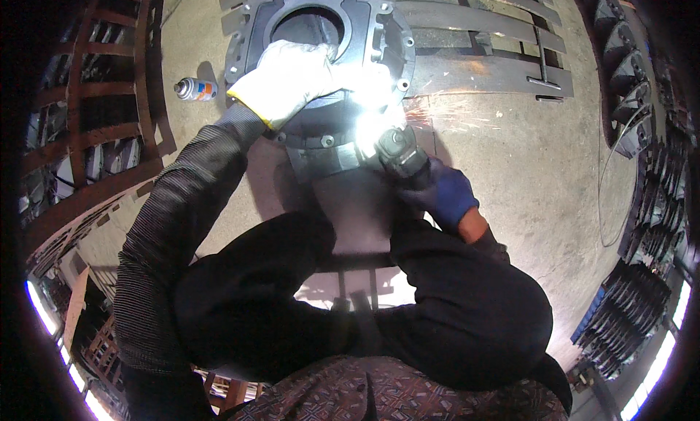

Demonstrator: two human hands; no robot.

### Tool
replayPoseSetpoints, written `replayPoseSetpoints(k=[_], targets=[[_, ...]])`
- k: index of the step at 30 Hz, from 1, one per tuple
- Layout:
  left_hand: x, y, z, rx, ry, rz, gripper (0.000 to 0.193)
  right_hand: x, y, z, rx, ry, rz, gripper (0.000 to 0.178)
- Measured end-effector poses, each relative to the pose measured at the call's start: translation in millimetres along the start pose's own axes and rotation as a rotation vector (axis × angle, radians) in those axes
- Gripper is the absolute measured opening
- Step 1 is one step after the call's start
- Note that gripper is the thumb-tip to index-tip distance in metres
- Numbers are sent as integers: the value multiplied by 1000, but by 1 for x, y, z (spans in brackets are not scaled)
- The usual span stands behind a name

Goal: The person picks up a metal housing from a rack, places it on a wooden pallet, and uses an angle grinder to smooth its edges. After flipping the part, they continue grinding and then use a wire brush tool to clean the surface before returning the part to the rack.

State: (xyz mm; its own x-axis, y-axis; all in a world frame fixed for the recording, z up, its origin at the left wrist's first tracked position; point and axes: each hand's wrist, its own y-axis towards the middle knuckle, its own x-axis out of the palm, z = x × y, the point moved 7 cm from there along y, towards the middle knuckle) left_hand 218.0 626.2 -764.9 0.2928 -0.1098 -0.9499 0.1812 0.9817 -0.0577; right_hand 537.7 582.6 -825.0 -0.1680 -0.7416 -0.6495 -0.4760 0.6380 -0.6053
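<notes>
Left of the casting, brown crate of parts

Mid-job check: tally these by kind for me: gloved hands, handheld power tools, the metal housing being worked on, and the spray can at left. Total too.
White-gloved left hand and blue-gloved right hand: 2
Handheld power tool: 1
Grey metal housing: 1
Spray can: 1
Total: 5
</notes>
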Motion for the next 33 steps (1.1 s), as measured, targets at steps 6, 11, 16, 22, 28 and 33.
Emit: replayPoseSetpoints(k=[6, 11, 16, 22, 28, 33], targets=[[-1, -2, 18, 177, 154, 50, 45, -3, -23, 19, -6, 64, 54, 73], [13, -4, 23, 112, 195, 80, 40, -12, -23, 18, 61, 135, 68, 68], [-3, -3, 23, 192, 46, 24, 37, -16, -23, 17, 85, 114, 75, 69], [-22, -1, 13, 170, -3, -228, 27, -16, -26, 19, 38, 126, 48, 71], [3, -4, 32, 199, 238, 86, 45, -31, -33, 12, 39, 202, 83, 73], [12, -8, 27, 174, 146, 60, 45, -30, -32, 10, 17, 282, 73, 75]])
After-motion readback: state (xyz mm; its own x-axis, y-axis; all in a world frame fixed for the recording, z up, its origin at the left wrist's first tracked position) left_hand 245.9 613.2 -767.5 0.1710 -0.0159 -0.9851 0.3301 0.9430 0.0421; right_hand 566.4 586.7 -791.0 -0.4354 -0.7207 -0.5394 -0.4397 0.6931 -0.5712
